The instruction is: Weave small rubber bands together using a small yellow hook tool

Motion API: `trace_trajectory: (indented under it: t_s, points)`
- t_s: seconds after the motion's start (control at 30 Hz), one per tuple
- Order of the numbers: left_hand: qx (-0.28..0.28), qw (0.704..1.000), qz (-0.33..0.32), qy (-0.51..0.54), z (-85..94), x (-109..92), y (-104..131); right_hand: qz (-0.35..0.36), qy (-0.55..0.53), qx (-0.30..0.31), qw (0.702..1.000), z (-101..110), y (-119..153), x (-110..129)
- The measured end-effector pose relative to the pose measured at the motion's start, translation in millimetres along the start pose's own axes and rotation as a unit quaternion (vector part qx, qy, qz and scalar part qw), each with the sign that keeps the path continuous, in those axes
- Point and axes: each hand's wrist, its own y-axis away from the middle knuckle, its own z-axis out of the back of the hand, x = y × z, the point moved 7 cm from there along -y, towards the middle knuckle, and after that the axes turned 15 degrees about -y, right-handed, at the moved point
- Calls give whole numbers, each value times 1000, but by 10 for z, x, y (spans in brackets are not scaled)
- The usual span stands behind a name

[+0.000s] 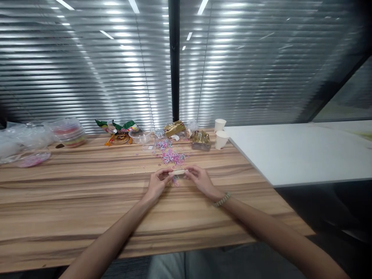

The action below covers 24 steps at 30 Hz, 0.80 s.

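My left hand and my right hand meet over the wooden table, each pinching one end of a small pale stick-like piece. A few small pink and purple loops hang or lie just under it between the hands. A bead bracelet circles my right wrist. A loose pile of pink, purple and blue loops lies on the table just beyond the hands.
At the far edge stand a clear plastic tub, snack wrappers, gold foil packets and two paper cups. Plastic bags and lidded containers sit far left. A white table adjoins on the right. Blinds cover the glass wall behind.
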Motion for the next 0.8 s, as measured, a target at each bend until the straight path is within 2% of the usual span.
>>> trace_trajectory:
  t_s: [0.8]
  points:
    - [1, 1000, 1, -3, 6, 22, -21, 35, 67, 23, 997, -33, 15, 55]
